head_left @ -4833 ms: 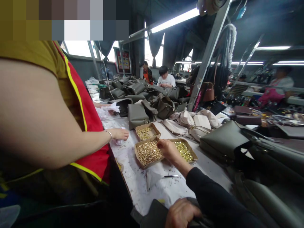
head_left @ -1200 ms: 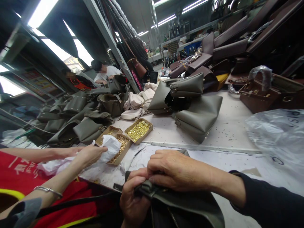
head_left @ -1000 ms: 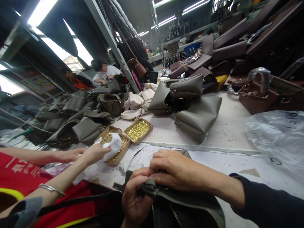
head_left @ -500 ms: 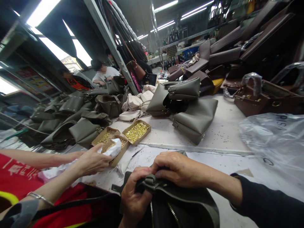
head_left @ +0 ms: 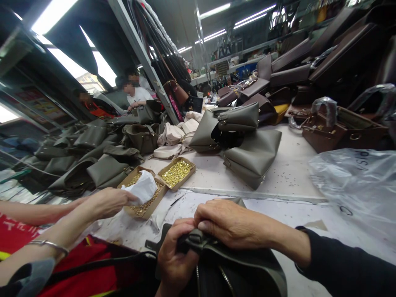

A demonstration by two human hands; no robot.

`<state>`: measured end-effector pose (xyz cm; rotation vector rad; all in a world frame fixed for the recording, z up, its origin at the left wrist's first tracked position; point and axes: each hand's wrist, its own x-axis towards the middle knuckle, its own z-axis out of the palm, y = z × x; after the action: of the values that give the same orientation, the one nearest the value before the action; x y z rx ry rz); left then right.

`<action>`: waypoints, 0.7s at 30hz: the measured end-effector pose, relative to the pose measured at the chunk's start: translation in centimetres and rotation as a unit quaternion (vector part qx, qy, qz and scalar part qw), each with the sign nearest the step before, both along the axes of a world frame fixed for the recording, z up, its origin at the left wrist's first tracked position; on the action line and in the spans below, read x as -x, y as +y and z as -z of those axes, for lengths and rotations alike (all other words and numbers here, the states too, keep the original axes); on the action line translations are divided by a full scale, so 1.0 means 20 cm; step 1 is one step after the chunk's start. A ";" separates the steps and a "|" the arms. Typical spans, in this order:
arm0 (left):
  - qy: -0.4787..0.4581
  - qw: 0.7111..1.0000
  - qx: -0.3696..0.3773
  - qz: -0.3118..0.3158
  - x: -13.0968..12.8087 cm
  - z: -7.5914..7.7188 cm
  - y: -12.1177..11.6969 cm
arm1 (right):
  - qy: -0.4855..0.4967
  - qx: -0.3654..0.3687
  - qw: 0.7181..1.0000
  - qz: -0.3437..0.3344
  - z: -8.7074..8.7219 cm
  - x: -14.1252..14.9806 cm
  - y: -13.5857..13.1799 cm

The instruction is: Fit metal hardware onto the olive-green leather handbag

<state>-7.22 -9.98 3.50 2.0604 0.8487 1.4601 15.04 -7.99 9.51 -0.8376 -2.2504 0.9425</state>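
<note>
A dark olive handbag [head_left: 250,264] lies in front of me, its mouth turned up and a metal zip showing inside. My left hand [head_left: 177,253] is closed around the bag's upper edge, next to a small looped strap piece [head_left: 196,237]. Close by on the right, my right hand [head_left: 227,222] pinches the same edge, fingers bent and thumb pressed in. Exactly what lies under the right fingertips is hidden. The bag's lower part runs out of view.
At the left a co-worker's hand [head_left: 111,202] holds white paper [head_left: 142,187] over a cardboard box [head_left: 154,208] of small metal pieces. Another box [head_left: 192,168] holds gold pieces. Olive bags [head_left: 253,156], brown bags [head_left: 334,132] and clear plastic [head_left: 359,185] lie on the table.
The co-worker's white paper now lies spread over the box, and one of their hands has drawn back left. My hands stay on the bag edge, almost unmoved.
</note>
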 end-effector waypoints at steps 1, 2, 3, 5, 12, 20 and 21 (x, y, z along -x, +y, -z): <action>0.000 1.000 0.004 -0.002 0.00 0.01 0.00 | 0.010 0.012 1.000 -0.006 0.00 -0.01 0.00; -0.001 1.000 0.009 -0.003 0.01 0.01 0.00 | 0.019 0.020 1.000 -0.013 0.01 -0.01 0.00; -0.001 1.000 0.014 -0.003 0.01 0.02 0.00 | 0.027 0.023 0.999 -0.019 0.01 -0.01 0.01; -0.001 1.000 0.022 -0.002 0.02 0.03 0.00 | 0.040 0.018 0.999 -0.028 0.03 -0.01 0.02; 0.009 1.000 0.016 -0.004 0.02 0.03 0.00 | 0.085 0.028 0.995 -0.036 0.07 -0.01 0.04; 0.020 1.000 0.022 -0.004 0.01 0.03 0.00 | -0.013 -0.007 1.000 0.011 0.04 0.02 0.02; 0.021 0.999 0.023 -0.006 0.01 0.03 0.00 | -0.033 -0.012 0.999 0.022 0.03 0.02 0.01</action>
<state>-7.41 -9.98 2.86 2.0628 0.9043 1.3946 14.61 -7.69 8.81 -0.9160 -2.2839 0.8775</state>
